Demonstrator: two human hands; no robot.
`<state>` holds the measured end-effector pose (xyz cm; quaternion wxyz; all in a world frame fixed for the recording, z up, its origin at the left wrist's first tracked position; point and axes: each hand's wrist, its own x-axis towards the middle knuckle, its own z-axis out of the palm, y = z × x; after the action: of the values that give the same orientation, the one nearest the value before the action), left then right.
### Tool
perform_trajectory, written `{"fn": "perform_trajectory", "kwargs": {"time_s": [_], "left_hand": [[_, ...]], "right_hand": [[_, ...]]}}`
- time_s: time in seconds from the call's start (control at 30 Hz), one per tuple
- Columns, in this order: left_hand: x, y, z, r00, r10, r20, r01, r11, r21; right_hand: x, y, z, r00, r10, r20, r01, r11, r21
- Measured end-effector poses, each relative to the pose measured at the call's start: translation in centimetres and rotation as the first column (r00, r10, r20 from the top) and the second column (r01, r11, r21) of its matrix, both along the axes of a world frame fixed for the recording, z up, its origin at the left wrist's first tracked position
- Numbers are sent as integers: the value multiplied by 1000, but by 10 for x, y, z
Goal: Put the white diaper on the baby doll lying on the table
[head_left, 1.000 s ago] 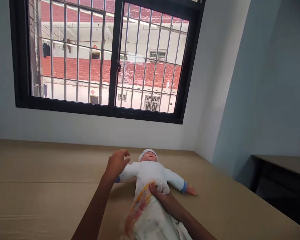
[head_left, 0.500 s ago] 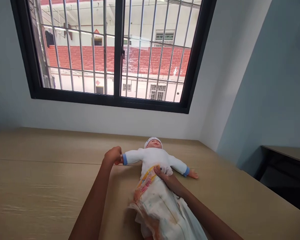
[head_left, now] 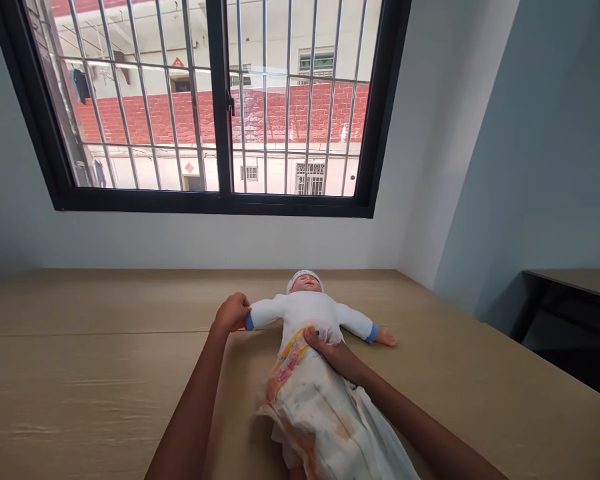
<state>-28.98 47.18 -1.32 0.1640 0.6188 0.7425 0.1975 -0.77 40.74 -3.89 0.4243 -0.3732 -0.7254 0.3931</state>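
A baby doll (head_left: 310, 310) in a white top with blue cuffs and a white cap lies on its back, arms spread, on a wooden surface. My left hand (head_left: 233, 312) is closed around the doll's hand and cuff at the left. Over the doll's lower body lies a white cloth (head_left: 330, 413) with a yellow and pink printed edge. My right hand (head_left: 325, 345) pinches the cloth's upper edge at the doll's belly, thumb on top. The doll's other hand (head_left: 385, 337) rests free at the right.
The wide wooden surface (head_left: 95, 387) reaches back to a wall under a barred window (head_left: 220, 203) with a black frame. A dark-framed table or shelf (head_left: 575, 320) stands at the far right.
The view has shifted and levelled slightly. My left hand has moved a little to the right along the doll's cuff. My right hand keeps its grip on the cloth.
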Motion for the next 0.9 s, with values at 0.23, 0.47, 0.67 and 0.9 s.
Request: {"fn": "perform_trajectory", "kwargs": {"time_s": [0.23, 0.47, 0.67, 0.9], "left_hand": [[18, -2, -5, 998, 43, -53, -44, 999, -7], [22, -7, -2, 997, 79, -27, -77, 996, 52], [35, -22, 9, 992, 99, 74, -110, 982, 152], [65, -54, 73, 958, -151, 244, 51, 926, 374]], "right_hand": [[0, -3, 2, 993, 100, -56, -103, 993, -60], [1, -2, -1, 986, 148, -72, -155, 984, -93], [2, 6, 1, 985, 170, -16, -171, 981, -94], [1, -4, 10, 985, 169, -23, -170, 984, -57]]}}
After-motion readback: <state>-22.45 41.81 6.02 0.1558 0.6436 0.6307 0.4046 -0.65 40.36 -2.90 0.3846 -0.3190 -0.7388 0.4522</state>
